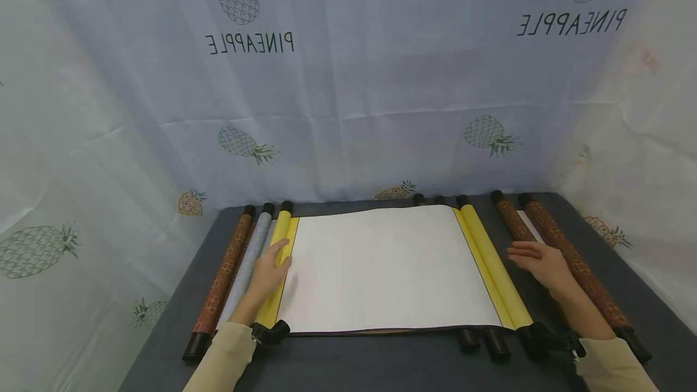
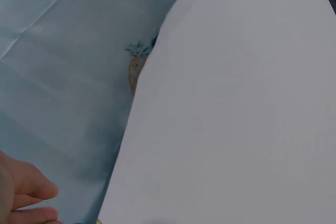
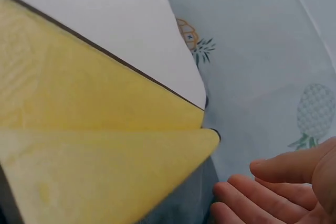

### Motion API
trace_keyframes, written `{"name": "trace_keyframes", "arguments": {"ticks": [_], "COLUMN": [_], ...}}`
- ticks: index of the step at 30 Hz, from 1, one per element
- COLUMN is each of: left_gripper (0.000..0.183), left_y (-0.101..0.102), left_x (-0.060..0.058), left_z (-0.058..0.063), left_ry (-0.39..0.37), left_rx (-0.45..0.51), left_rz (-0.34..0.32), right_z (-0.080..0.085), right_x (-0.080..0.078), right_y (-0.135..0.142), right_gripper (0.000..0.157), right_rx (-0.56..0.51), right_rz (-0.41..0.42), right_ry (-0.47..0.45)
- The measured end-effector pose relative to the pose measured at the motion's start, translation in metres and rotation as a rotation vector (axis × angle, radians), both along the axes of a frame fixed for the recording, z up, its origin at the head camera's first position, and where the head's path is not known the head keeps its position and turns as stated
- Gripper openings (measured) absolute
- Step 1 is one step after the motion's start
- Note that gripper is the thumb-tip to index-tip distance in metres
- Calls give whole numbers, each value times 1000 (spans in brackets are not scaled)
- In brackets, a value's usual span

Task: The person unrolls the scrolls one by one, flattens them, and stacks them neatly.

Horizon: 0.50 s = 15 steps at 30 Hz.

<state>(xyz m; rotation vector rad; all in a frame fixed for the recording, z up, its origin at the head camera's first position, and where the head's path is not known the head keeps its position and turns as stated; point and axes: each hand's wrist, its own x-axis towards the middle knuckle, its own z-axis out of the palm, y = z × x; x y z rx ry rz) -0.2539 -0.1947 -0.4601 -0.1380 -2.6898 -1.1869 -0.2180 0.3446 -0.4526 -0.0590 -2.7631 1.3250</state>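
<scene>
A blank white hanging scroll (image 1: 381,268) with yellow borders lies unrolled on the dark table, a yellow roller along each side. Over its left yellow roller (image 1: 279,231), my left hand (image 1: 270,270) is held with thumb and fingers apart and nothing between them. My right hand (image 1: 541,262) hovers between the right yellow roller (image 1: 492,259) and a brown patterned scroll (image 1: 566,247), its fingers loosely extended and holding nothing. In the right wrist view, the fingers (image 3: 252,203) are beside the end of the yellow roller (image 3: 105,166).
At the left lie a brown patterned scroll (image 1: 220,283) and a grey one (image 1: 250,259). Black rod ends (image 1: 497,343) stick out from under the sheet at the front right. Behind the table (image 1: 348,362) hangs a pale curtain (image 1: 381,77) printed with pineapples.
</scene>
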Motion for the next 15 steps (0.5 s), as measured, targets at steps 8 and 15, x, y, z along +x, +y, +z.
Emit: {"name": "trace_keyframes", "arguments": {"ticks": [8, 15], "left_gripper": [35, 31], "left_y": [39, 78], "left_x": [7, 15], "left_z": [-5, -6], "left_ry": [20, -28], "left_rx": [91, 88], "left_rz": [-139, -309], "right_z": [-3, 0], "right_x": [9, 19], "right_y": [27, 63], "right_gripper": [55, 40], "right_rx": [-155, -244], "right_rz": [-169, -471], "right_ry": [40, -54]}}
